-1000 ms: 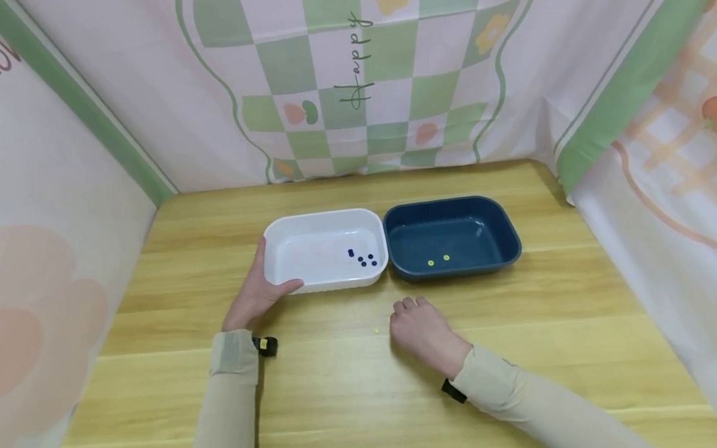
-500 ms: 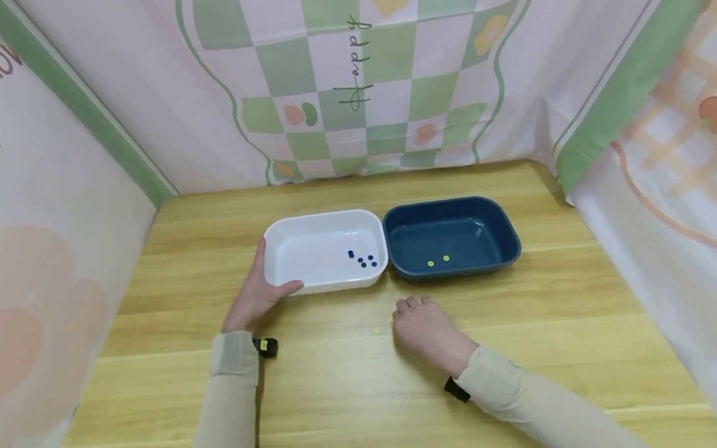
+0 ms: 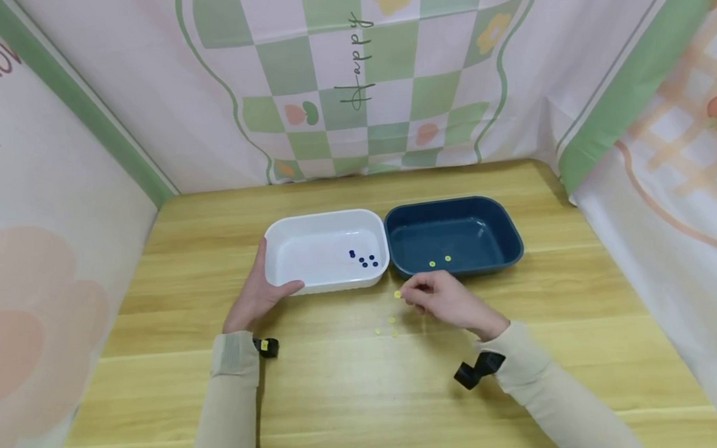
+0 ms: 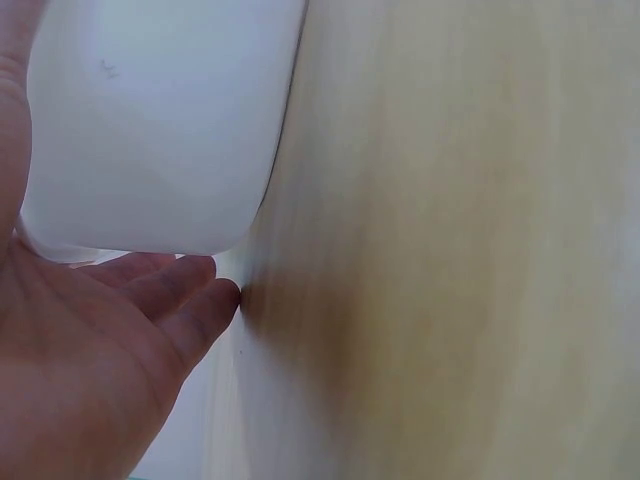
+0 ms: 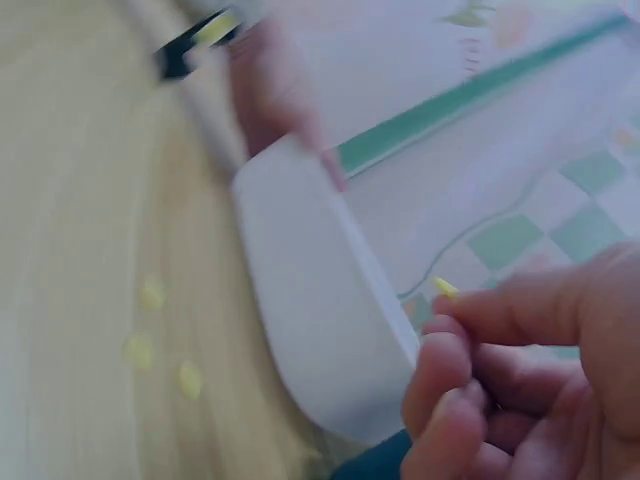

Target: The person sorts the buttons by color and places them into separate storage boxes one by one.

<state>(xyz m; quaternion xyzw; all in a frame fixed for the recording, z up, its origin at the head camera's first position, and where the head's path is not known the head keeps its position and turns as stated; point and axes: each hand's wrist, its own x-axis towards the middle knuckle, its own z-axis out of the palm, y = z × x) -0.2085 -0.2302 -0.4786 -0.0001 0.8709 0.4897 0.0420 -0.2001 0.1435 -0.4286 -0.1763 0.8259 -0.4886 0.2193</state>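
Observation:
Between thumb and fingertips, my right hand (image 3: 450, 302) pinches a small round yellow button (image 3: 398, 294), raised in front of the dark blue tray (image 3: 495, 261). In the right wrist view that button (image 5: 446, 288) shows edge-on at the fingertips. My left hand (image 3: 255, 292) grips the left end of the white tray (image 3: 337, 285), its thumb over the near rim and its fingers along the end wall. Several dark blue buttons (image 3: 364, 264) lie in the white tray's right part. Two yellow buttons (image 3: 432, 264) lie in the dark blue tray.
Three more yellow buttons (image 3: 391, 320) lie on the wooden table (image 3: 341, 396) in front of the trays. The trays stand side by side, their ends meeting. Patterned curtains (image 3: 367, 138) hang behind and at both sides of the table.
My right hand has risen from the tabletop toward the dark blue tray with a yellow button in its fingers, uncovering more yellow buttons. My left hand has stayed on the white tray.

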